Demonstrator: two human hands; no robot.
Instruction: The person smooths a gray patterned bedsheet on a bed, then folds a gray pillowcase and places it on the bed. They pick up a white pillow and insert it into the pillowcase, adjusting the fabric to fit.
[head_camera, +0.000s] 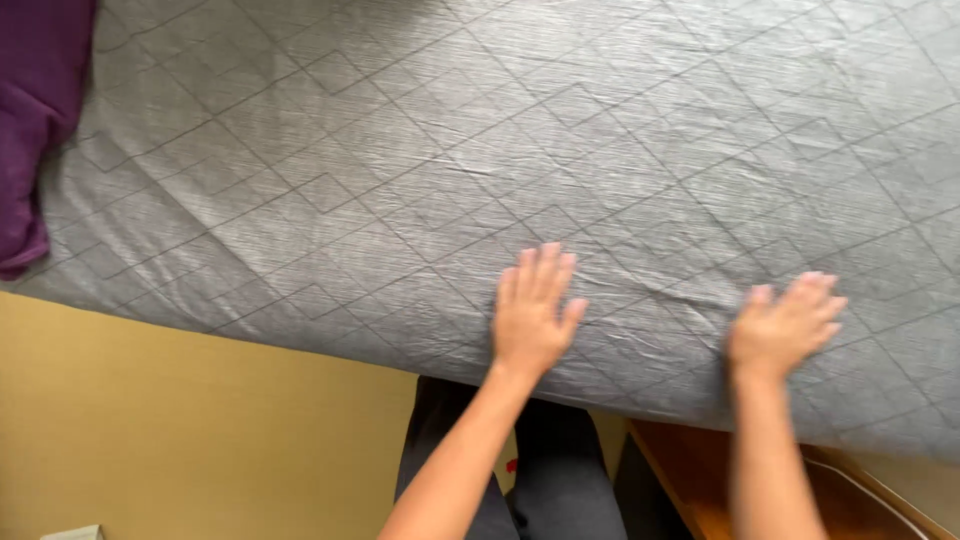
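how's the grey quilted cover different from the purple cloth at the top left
The grey quilted cover fills most of the view and lies spread flat; the purple cloth shows only at the left edge, bunched. The cover has stitched diamond lines; the cloth looks plain and fuzzy. The left hand and right hand rest on the cover only. Both are fabric.

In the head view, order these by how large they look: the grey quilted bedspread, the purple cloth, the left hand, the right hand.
1. Grey quilted bedspread, by far the largest.
2. Purple cloth, partly cut off by the frame.
3. Left hand and right hand look alike; I would not rank them.
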